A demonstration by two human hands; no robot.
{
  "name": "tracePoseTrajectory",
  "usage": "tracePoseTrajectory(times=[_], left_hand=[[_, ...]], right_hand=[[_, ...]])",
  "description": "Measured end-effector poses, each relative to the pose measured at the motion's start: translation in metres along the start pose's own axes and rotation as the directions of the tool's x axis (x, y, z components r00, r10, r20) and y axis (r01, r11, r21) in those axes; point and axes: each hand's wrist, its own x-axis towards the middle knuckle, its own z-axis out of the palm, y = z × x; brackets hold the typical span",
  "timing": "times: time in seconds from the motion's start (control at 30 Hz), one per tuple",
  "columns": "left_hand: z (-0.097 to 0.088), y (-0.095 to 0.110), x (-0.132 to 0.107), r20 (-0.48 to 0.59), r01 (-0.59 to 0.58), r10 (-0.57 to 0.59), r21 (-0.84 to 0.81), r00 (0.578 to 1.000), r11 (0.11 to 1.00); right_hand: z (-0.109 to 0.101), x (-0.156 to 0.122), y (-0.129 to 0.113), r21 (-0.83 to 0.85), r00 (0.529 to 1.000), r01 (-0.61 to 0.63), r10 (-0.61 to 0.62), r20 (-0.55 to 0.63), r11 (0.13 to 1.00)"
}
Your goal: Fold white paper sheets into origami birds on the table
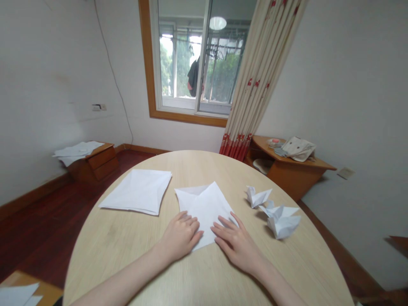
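A partly folded white sheet of paper (pixel 205 206) lies on the round wooden table (pixel 127 246) in front of me. My left hand (pixel 180 236) rests flat on its near left corner, fingers stretched out and together. My right hand (pixel 237 242) lies flat on the near right part of the same sheet, fingers extended toward the left. Neither hand grips anything; both press down on the paper.
A stack of white sheets (pixel 137 191) lies on the table to the left. Folded paper figures (pixel 258 196) (pixel 282 221) sit to the right. A low wooden cabinet (pixel 95 159) holds papers at left; a corner desk (pixel 287 165) stands by the curtain (pixel 258 85).
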Motion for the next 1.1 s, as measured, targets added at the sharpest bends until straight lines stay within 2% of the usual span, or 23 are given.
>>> tracePoseTrajectory(times=[0.13,0.33,0.53,0.73,0.93,1.1], left_hand=[[0.001,0.001,0.000,0.013,0.005,-0.006,0.040,1.000,0.999],[0.001,0.002,-0.002,0.039,0.018,-0.020,0.041,0.999,0.999],[0.002,0.000,-0.003,0.080,0.025,-0.023,-0.022,0.997,0.999],[0.004,0.004,-0.004,0.052,-0.038,0.042,-0.078,0.998,0.996],[0.001,0.010,-0.002,0.084,-0.086,0.087,-0.017,0.993,0.996],[0.003,0.007,-0.001,0.089,-0.124,0.120,0.036,0.989,0.992]], right_hand=[[-0.007,0.000,0.004,0.049,0.995,0.020,-0.024,0.096,0.999],[-0.007,-0.001,0.010,0.120,0.988,-0.022,0.004,0.152,0.993],[0.000,-0.003,0.013,0.175,0.989,-0.051,0.025,0.145,0.983],[0.005,-0.002,0.015,0.168,0.993,-0.046,0.026,0.119,0.985],[0.005,-0.001,0.012,0.138,0.992,-0.050,0.033,0.120,0.989],[-0.001,-0.002,0.007,0.107,0.992,-0.063,0.050,0.119,0.992]])
